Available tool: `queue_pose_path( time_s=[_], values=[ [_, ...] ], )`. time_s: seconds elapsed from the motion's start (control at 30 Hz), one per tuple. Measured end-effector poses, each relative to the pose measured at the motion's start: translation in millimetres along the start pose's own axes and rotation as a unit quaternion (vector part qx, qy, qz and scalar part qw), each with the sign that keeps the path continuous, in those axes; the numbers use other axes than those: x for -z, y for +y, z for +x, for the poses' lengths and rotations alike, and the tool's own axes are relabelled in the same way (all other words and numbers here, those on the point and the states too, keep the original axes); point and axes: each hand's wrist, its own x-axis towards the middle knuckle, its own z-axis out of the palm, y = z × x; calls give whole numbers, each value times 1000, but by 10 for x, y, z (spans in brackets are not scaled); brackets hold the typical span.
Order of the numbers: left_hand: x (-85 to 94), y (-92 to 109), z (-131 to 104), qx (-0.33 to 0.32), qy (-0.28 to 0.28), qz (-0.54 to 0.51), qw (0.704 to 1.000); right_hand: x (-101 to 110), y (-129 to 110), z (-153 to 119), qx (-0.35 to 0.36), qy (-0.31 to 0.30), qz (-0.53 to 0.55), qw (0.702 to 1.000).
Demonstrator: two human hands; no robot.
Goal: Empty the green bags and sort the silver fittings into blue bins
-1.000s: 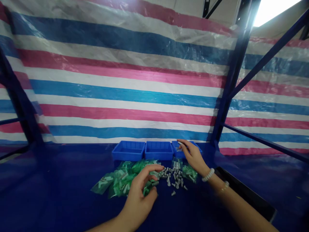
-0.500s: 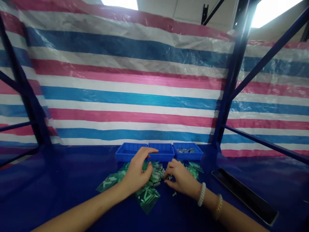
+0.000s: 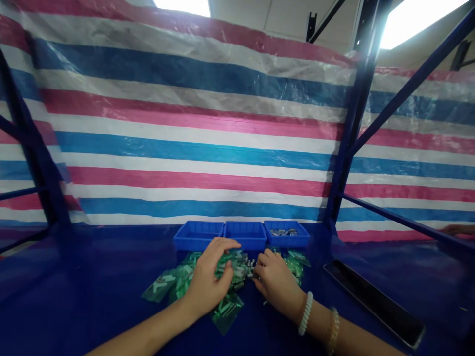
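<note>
Left hand [image 3: 210, 279] arched, thumb and fingers parted, over green bags [image 3: 180, 281]; right hand [image 3: 277, 281] lowered, fingers curled, hold indeterminable, beside screws [image 3: 250, 264] between both hands, toward the bench's [image 3: 111, 277] far edge.

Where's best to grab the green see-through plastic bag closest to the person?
Probably pinch the green see-through plastic bag by its near corner, coming from the person's side. That corner points toward the person over the dark-blue tabletop, while the far side meets the heap of green bags near the left hand.
</note>
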Motion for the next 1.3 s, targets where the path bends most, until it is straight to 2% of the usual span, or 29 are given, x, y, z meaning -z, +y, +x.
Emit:
queue_pose_path(
  time_s=[0.2, 0.3, 0.37, 0.43, 0.53, 0.7, 0.77, 0.8, 0.87, 0.93, 1.0, 1.1, 1.2, 1.3],
  values=[
    [-45, 22, -43, 75, -13, -48, 996, 78, 159, 37, -43, 53, 197, 978],
    [-81, 42, -66, 124, -31, -109, 986, 143, 207, 60, -68, 61, 295, 951],
    [-107, 65, -74, 177, -49, -162, 970, 178, 193, 59, -61, 95, 354, 928],
    [-136, 93, -84, 246, -74, -237, 937, 204, 150, 43, -31, 152, 368, 917],
    [-180, 139, -116, 335, -105, -366, 862, 228, 66, -4, 24, 210, 344, 915],
    [-244, 206, -176, 401, -122, -500, 758, 221, -21, -70, 121, 196, 322, 918],
    [-254, 219, -184, 417, -116, -522, 734, 213, -25, -76, 148, 191, 311, 919],
    [-254, 223, -185, 423, -102, -525, 732, 211, -22, -75, 151, 194, 309, 919],
    [-241, 226, -183, 420, -66, -511, 747, 212, -8, -66, 137, 205, 314, 917],
    [-217, 230, -183, 391, -44, -480, 784, 217, 12, -50, 103, 211, 342, 910],
    [-190, 237, -189, 345, -40, -439, 829, 216, 31, -30, 52, 198, 408, 890],
    [-162, 256, -208, 267, -61, -366, 889, 185, 49, -2, -22, 143, 549, 823],
    [-149, 274, -217, 177, -75, -288, 938, 132, 45, 16, -59, 89, 648, 754],
    [-141, 283, -210, 116, -73, -234, 963, 112, 41, 27, -76, 70, 685, 721]
  ],
)
